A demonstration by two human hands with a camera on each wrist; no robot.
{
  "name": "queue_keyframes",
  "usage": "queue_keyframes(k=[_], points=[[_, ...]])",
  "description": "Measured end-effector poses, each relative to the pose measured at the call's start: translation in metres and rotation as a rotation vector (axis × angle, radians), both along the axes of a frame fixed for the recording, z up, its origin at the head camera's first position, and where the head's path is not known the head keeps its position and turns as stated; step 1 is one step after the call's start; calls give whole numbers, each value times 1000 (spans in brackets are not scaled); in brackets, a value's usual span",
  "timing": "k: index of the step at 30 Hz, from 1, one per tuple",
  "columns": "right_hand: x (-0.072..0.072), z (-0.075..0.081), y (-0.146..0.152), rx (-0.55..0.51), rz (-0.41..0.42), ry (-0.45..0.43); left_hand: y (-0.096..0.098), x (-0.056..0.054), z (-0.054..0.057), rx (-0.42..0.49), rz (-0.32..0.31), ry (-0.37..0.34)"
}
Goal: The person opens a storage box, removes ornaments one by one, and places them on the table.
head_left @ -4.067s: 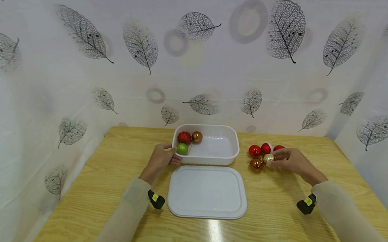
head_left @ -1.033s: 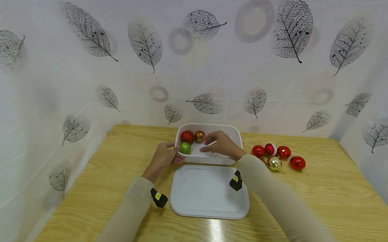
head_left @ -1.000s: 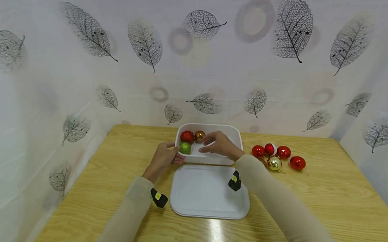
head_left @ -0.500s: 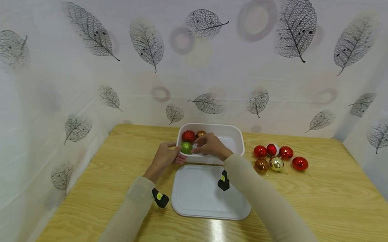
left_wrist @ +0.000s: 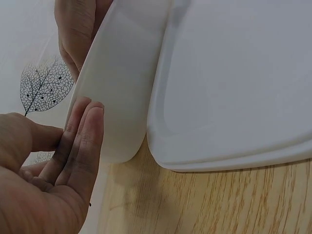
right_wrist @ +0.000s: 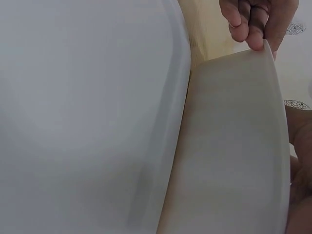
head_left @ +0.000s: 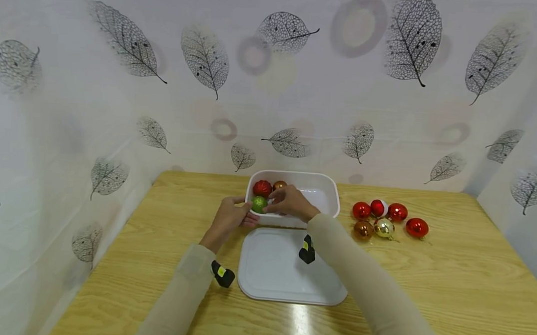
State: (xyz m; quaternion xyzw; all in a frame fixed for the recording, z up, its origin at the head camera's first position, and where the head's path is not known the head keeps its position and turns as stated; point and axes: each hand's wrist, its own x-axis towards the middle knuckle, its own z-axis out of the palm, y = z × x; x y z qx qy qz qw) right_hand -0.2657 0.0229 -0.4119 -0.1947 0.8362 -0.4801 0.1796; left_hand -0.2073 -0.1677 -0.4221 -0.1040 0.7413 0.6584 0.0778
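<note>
A white plastic box (head_left: 322, 220) holds a ridged red bauble (head_left: 262, 188), a green glitter bauble (head_left: 259, 204) and a copper bauble (head_left: 279, 185), all at its left end. My left hand (head_left: 229, 218) grips the box's left wall, thumb at the rim and fingers against the outside, as the left wrist view also shows. Inside the box, my right hand (head_left: 292, 203) has curled fingers, its fingertips right at the right side of the green bauble; I cannot tell whether they pinch it. In the right wrist view, the box wall hides those fingertips.
A white lid (head_left: 291, 268) lies flat in front of the box. Right of the box rest several loose baubles: red ones (head_left: 417, 227), a red and white one (head_left: 378, 208), a copper one (head_left: 363, 230) and a gold one (head_left: 385, 227). A leaf-patterned curtain (head_left: 299, 89) borders the wooden table (head_left: 462, 276).
My right hand has come from the loose baubles into the box, then leftward to the green bauble, its fingers drawing together. My left hand has kept its grip on the box.
</note>
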Motion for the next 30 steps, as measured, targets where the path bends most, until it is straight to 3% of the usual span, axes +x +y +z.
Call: queue_keyframes(k=[14,30], points=[[-4,-6,-14,21,-13,1,0,0,-2,-2,8,2],[-6,-7,-20,74,-62,91,1,0,2,1,10,-1]])
